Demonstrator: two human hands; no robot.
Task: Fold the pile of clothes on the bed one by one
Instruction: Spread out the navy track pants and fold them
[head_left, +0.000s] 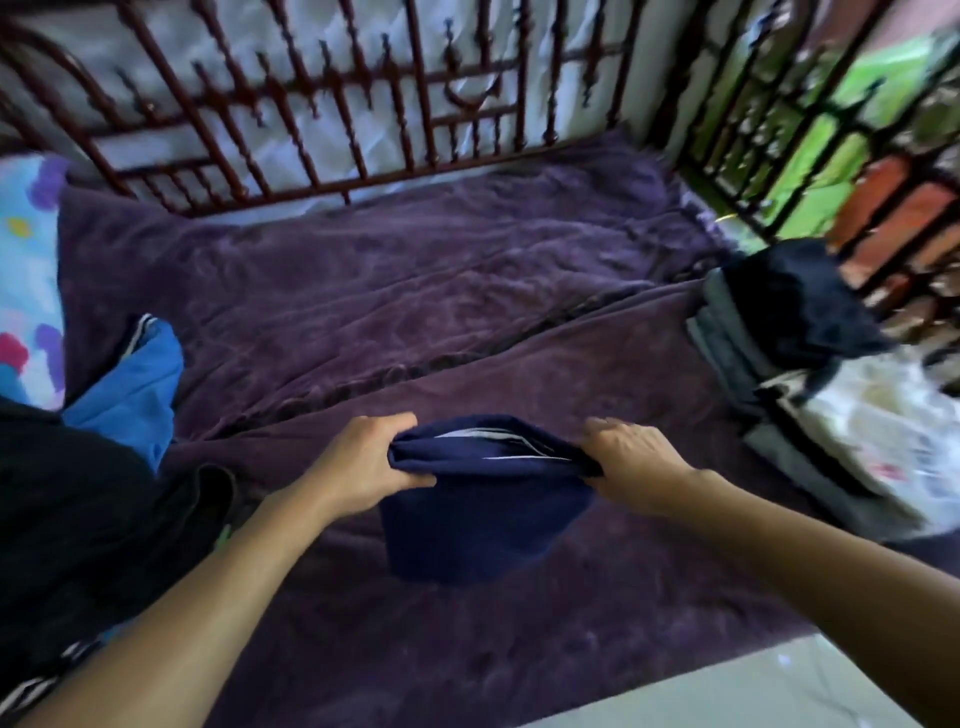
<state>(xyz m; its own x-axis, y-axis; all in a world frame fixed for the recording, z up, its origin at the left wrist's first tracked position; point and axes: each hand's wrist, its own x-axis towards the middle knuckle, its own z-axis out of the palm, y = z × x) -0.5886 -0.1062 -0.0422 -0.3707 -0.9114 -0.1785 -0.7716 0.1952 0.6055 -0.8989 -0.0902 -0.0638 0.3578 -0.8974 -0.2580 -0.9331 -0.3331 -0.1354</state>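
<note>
Where the purple blanket (415, 291) covers the bed, it carries nearly everything in view. At bottom centre lies a folded navy garment (483, 519), thin white stripes showing inside its upper fold and its lower part flat on the blanket. The left hand (358, 462) grips the garment's upper left corner, fingers curled round the bunched cloth. The right hand (631, 460) holds the upper right corner the same way, fingers bent over the edge. At the left edge of the frame a heap of black clothes (67, 509) lies unfolded, with a bright blue garment (130, 395) crumpled just above it. At the right a stack of folded clothes (769, 332) in grey and black sits near the blanket's edge. A white printed item (872, 431) lies just below the stack in the frame, too blurred to tell whether it is cloth or a bag. A patterned pillow (26, 280) is cut off at the left edge. A dark red metal rail (291, 104) crosses the top of the frame behind the bed, a black grille (779, 130) fills the upper right, and pale floor tile (727, 691) shows at the lower right corner.
</note>
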